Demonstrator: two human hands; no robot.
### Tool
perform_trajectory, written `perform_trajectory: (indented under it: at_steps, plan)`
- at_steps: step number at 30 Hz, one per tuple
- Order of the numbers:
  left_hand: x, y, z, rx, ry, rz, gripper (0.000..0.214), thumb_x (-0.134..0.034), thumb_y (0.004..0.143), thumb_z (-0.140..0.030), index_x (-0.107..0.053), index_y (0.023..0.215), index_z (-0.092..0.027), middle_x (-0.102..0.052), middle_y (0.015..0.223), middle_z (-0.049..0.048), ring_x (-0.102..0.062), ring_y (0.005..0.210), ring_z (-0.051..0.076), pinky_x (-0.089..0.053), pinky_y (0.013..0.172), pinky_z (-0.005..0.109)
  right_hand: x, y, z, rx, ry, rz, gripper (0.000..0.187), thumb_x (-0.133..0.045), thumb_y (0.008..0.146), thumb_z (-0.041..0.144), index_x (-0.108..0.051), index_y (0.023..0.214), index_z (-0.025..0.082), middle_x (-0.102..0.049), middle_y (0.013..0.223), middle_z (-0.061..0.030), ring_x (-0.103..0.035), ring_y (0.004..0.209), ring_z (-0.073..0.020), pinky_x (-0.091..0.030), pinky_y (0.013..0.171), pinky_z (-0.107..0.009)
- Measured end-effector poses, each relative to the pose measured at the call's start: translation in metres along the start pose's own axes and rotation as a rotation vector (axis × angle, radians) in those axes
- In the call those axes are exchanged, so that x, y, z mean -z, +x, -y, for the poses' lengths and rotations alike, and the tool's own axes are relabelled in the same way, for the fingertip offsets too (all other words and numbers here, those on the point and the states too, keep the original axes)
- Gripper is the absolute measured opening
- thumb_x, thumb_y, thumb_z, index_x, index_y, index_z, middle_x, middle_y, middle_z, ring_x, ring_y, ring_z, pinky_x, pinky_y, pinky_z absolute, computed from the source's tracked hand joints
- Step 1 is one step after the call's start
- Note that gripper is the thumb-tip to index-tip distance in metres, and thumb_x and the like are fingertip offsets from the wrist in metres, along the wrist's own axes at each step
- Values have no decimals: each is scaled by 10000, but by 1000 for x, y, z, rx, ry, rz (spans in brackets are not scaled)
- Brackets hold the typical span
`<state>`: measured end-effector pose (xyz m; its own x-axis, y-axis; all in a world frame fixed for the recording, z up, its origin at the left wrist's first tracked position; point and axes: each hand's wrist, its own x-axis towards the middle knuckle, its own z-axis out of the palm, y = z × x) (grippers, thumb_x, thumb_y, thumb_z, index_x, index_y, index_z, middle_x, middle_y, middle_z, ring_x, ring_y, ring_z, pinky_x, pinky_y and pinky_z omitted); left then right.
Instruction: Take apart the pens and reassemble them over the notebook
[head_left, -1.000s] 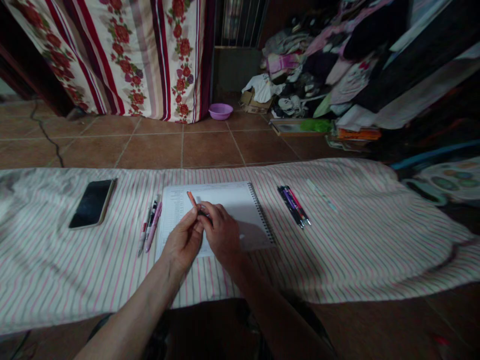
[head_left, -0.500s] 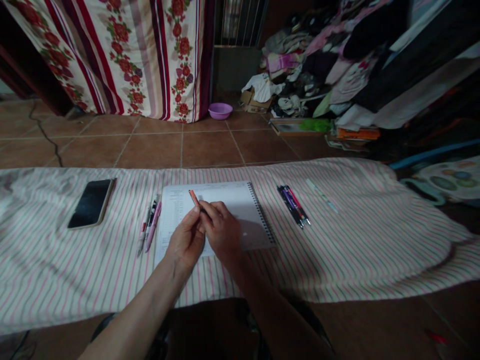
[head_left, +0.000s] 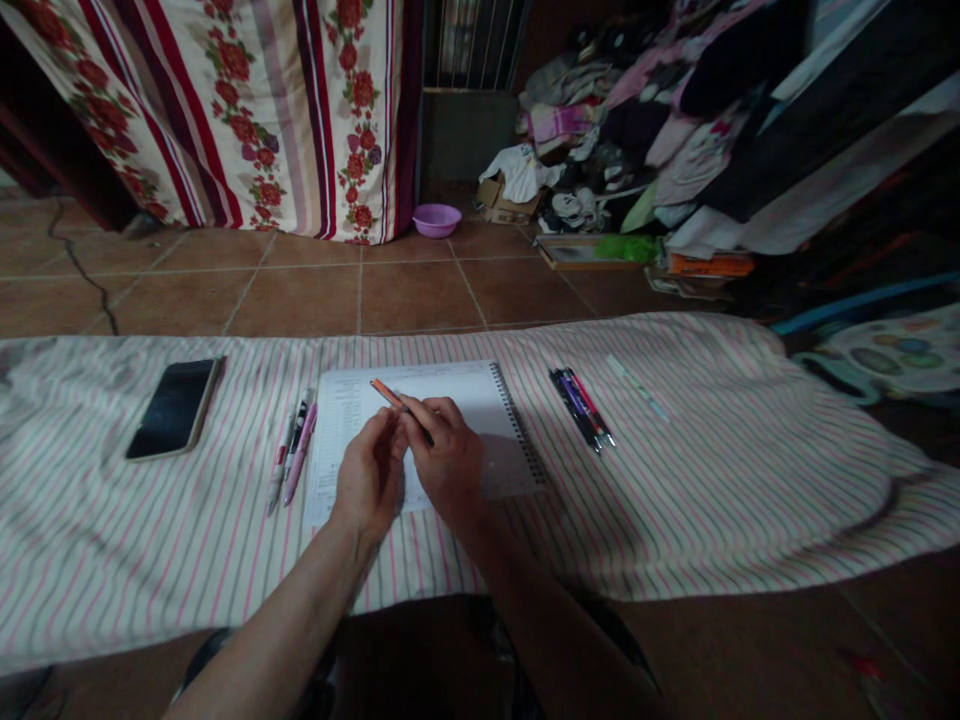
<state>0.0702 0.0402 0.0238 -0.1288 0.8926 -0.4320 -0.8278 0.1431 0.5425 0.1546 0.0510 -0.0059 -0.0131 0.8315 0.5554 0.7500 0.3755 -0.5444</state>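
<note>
An orange and black pen (head_left: 387,392) slants over the notebook, its orange end pointing up and left. My right hand (head_left: 450,455) is closed on it, thumb and fingers pinching its dark part. Close against it, my left hand (head_left: 369,478) has its fingers curled inward, fingertips meeting my right fingers just under the pen. Whatever the left fingers hold, if anything, is hidden. Beneath both hands lies an open spiral notebook (head_left: 469,385) with a printed list along its left side. Left of the notebook rest several pens, among them a pink pen (head_left: 301,455).
A smartphone (head_left: 174,408) lies at the left on the striped cloth (head_left: 675,520). Several dark and pink pens (head_left: 581,410) sit right of the notebook, beside a pale patterned strip (head_left: 637,388). Beyond, a purple basin (head_left: 436,220) stands on the tiled floor near piled clothes (head_left: 600,150).
The pen has tilted flatter, its orange end swinging left and more of its dark part showing. My left thumb has slid down off the pen's orange part.
</note>
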Motion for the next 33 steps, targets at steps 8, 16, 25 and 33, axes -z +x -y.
perform_trajectory:
  at_steps: [8, 16, 25, 33]
  plan:
    - [5, 2, -11, 35, 107, 48, 480, -421, 868, -463, -683, 726, -86, -667, 663, 71, -597, 641, 121, -472, 626, 226, 6, 2, -2, 35, 40, 51, 220, -510, 873, 307, -654, 1031, 257, -633, 851, -18, -591, 725, -112, -439, 621, -199]
    - [13, 6, -23, 64, 234, 127, 367, -595, 754, -432, -632, 618, -93, -547, 491, 10, -438, 420, 57, -278, 362, 165, 6, -1, -4, 93, 21, 139, 236, -503, 877, 296, -632, 1073, 277, -623, 884, -15, -582, 757, -112, -454, 664, -203]
    - [22, 8, -39, 240, 226, 109, 255, -508, 795, -280, -618, 658, -96, -618, 598, 53, -556, 502, 92, -448, 481, 192, 6, -4, -7, 131, 20, 190, 228, -501, 881, 287, -640, 1061, 298, -618, 863, -4, -586, 735, -98, -422, 615, -196]
    - [23, 4, -45, 214, 260, 129, 201, -470, 781, -162, -643, 752, -64, -603, 594, 67, -553, 509, 89, -467, 483, 168, 7, -3, -7, 108, 97, 215, 189, -562, 839, 242, -609, 1021, 222, -664, 875, -12, -612, 794, -125, -437, 698, -217]
